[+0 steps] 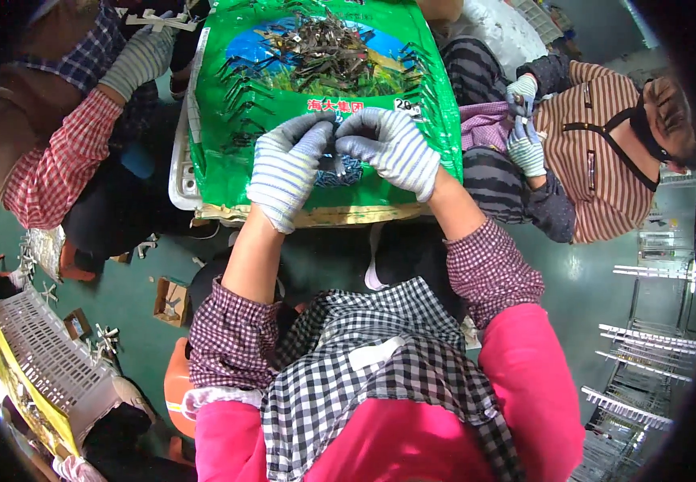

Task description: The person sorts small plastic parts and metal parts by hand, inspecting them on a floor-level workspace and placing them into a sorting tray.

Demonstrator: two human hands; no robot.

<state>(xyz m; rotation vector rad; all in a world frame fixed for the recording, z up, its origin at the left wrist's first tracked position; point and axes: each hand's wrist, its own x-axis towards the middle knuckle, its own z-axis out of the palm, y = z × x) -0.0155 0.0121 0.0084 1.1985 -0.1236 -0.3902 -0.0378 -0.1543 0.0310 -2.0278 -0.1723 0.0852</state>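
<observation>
Your left hand (285,167) and right hand (396,149), both in striped gloves, meet at the centre of the frame with thumbs and forefingers drawn together. Something small and dark seems to sit between the tips, but your fingers hide it, so I cannot tell which hand grips it. Both hands working so close together suggests a piece too fiddly for one.

Just below your fingertips, a blue bundle (346,173) lies on the green sack (215,173), which probably serves as a smooth surface that shows up dark pieces.

Beyond your fingers, at the upper centre, is the heap of dark strips (328,58), apart from the grip yet likely within easy reach. More strips lie in a left row (243,80) and a right row (418,68), perhaps spread out so you can lift them singly.

Farther off, a co-worker's gloved hand (140,63) at the upper left is at a white piece (163,22); another co-worker's gloved hands (528,153) come together at the upper right.
</observation>
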